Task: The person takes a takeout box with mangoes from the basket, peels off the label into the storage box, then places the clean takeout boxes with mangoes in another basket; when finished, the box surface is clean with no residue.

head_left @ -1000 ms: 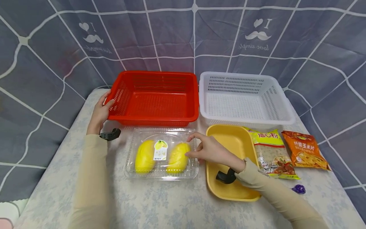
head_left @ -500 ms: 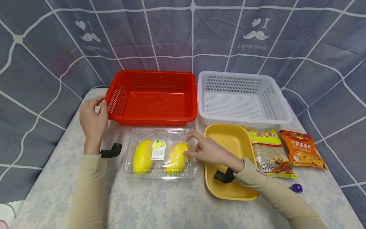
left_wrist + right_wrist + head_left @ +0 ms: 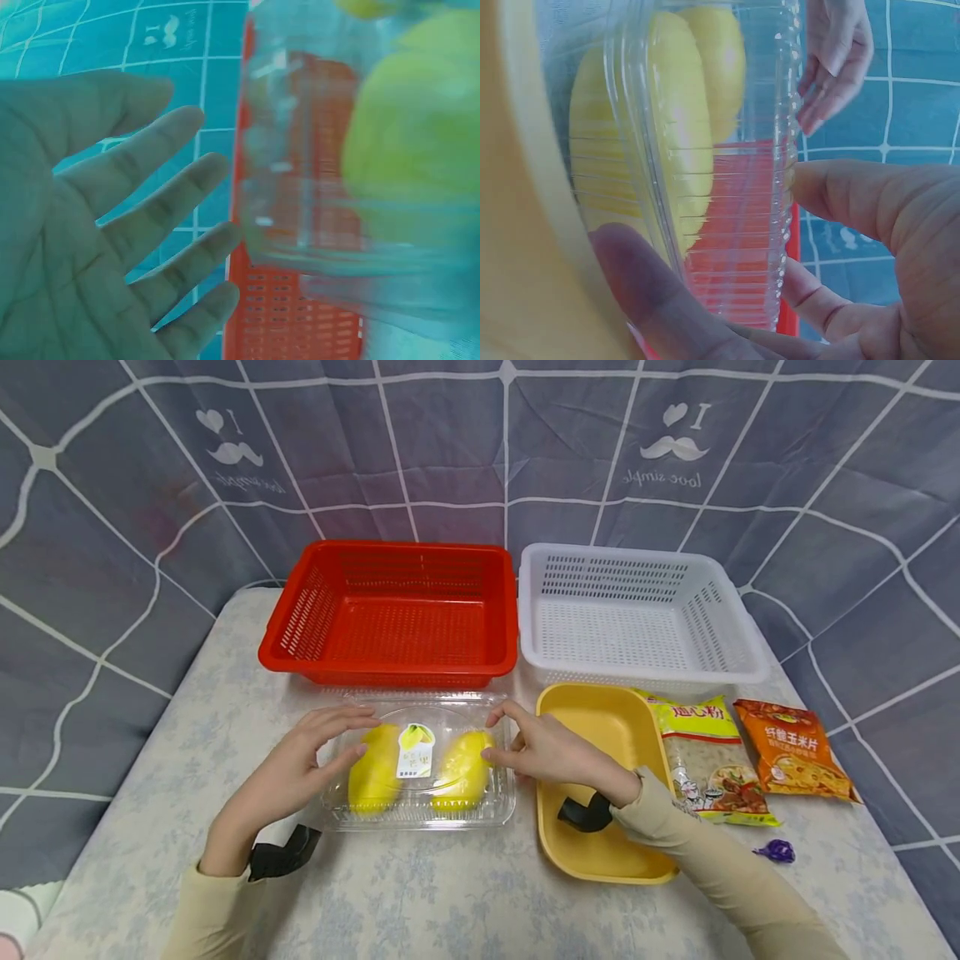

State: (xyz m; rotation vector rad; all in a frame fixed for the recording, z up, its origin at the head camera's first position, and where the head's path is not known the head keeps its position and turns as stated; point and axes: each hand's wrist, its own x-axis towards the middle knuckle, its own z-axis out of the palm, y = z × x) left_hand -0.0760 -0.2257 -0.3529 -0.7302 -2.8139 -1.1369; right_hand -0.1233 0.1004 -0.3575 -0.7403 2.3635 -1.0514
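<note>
A clear plastic clamshell box (image 3: 420,821) lies on the table with two yellow mangoes (image 3: 463,772) inside and a white label (image 3: 416,752) on its lid. My right hand (image 3: 558,750) grips its right side, the thumb on the lid's edge and other fingers curled by the side wall in the right wrist view. Over the box's left end reaches my left hand (image 3: 296,768), thumb apart from the fingers. In the left wrist view its palm (image 3: 67,240) faces the camera, fingers nearly straight beside the blurred box; whether they touch it I cannot tell.
Behind the box stand a red basket (image 3: 390,678) and a white basket (image 3: 645,675). A yellow tray (image 3: 600,860) sits under my right forearm. Farther right lie a yellow-topped pasta bag (image 3: 708,760), an orange snack bag (image 3: 795,750) and a small purple wrapped candy (image 3: 778,851).
My left hand has let go of the red basket's left side and come down and right to the box's left end. The right hand keeps its place on the box.
</note>
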